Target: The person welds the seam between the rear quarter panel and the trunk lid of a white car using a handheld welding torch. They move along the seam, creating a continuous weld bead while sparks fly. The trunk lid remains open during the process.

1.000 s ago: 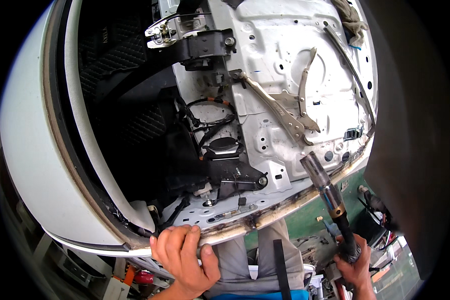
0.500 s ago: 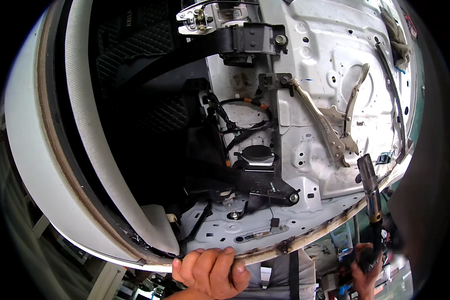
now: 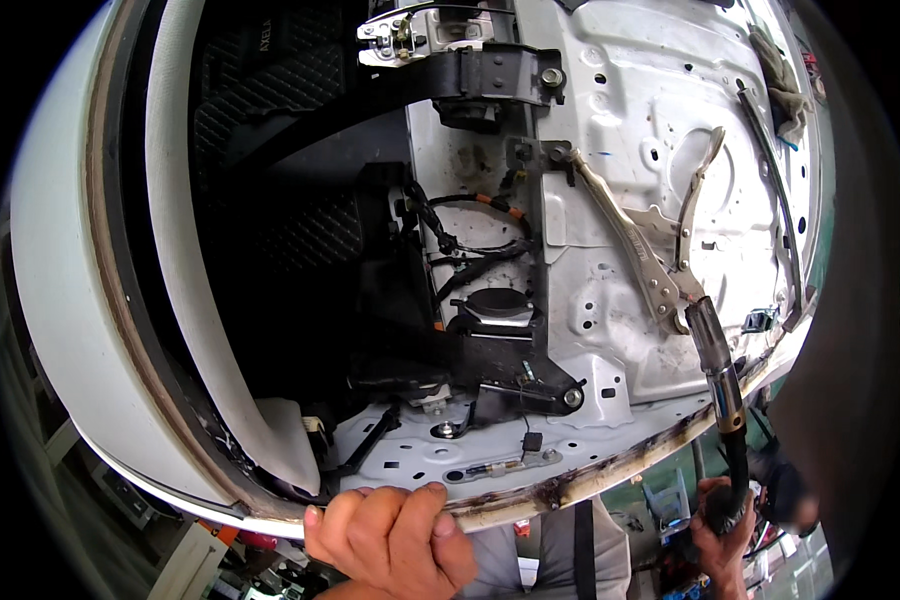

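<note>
A bare left hand (image 3: 395, 540) curls its fingers over a scorched, cream-coloured metal sill edge (image 3: 610, 475). Beyond that edge are long, silver metal locking pliers (image 3: 620, 227). A silver-nozzled, black-handled welding torch (image 3: 727, 398) crosses the edge, tip beside the pliers — a bare right hand (image 3: 722, 530) wrapped around its handle below the edge.

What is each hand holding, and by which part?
Right hand: the welding torch, by its dark rear handle. Left hand: the car body's edge, near the seal's lower corner.
</note>
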A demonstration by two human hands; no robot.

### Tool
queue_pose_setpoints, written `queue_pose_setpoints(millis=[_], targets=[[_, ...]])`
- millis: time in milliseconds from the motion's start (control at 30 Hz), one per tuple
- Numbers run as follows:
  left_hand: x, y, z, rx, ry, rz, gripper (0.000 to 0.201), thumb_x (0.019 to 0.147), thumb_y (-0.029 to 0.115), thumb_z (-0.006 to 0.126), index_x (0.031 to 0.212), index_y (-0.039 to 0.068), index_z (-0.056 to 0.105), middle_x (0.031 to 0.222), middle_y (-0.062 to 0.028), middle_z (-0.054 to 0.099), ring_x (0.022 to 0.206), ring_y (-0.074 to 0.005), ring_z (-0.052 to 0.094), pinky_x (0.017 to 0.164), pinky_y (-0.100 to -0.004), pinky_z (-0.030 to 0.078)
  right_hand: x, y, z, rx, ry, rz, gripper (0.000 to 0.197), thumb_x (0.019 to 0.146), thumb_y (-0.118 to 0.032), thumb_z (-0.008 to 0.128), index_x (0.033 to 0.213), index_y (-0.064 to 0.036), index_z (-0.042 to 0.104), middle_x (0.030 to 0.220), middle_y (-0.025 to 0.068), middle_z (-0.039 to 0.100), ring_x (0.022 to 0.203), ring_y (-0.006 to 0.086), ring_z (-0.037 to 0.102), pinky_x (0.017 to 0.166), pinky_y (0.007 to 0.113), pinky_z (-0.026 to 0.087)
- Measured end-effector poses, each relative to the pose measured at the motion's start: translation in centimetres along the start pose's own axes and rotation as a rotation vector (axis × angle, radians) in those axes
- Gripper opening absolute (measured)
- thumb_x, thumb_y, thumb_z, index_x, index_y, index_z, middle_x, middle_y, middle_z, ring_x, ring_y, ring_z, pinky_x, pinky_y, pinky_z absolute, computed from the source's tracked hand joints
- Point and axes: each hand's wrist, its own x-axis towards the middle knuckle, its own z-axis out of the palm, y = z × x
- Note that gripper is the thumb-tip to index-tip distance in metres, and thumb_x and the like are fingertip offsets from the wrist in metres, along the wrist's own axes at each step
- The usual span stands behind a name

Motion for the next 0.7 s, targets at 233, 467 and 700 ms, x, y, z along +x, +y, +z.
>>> queue_pose_setpoints(millis=[233,467,700], targets=[[-1.2,-0.3,0.5,0.054,0.01,-0.011,0.025,0.085,0.022,0.049,0.095,0.004,0.065,0.098,-0.0141,0.057,0.102,-0.0324,0.051,0.105,-0.0513,0.029,0.0,3.6,0.8,0.001,0.078,-0.175,0.051,0.078,-0.023,0.078,0.117,0.0004,0.056,0.11,0.0085,0.065,0.089,0.0129,0.06,0.081,0.028,0.049],[-1.5,0.9,2.2,0.003,0.189,-0.044,0.023,0.086,0.018,0.047,0.094,0.002,0.062,0.094,-0.0148,0.058,0.1,-0.0338,0.054,0.101,-0.0491,0.032,0.3,6.8,2.7,0.306,0.151,-0.168,0.06,0.072,-0.022,0.081,0.121,0.0011,0.055,0.112,0.0101,0.066,0.085,0.0114,0.061,0.078,0.027,0.05],[-1.8,0.1,5.4,-0.001,0.618,0.087,0.015,0.089,0.01,0.05,0.09,0.003,0.063,0.092,-0.0096,0.061,0.095,-0.0299,0.058,0.096,-0.0409,0.037,1.9,9.7,3.0,0.367,0.23,-0.378,0.049,0.065,-0.004,0.069,0.112,0.0035,0.057,0.102,0.0149,0.069,0.081,0.0145,0.063,0.07,0.029,0.054]])
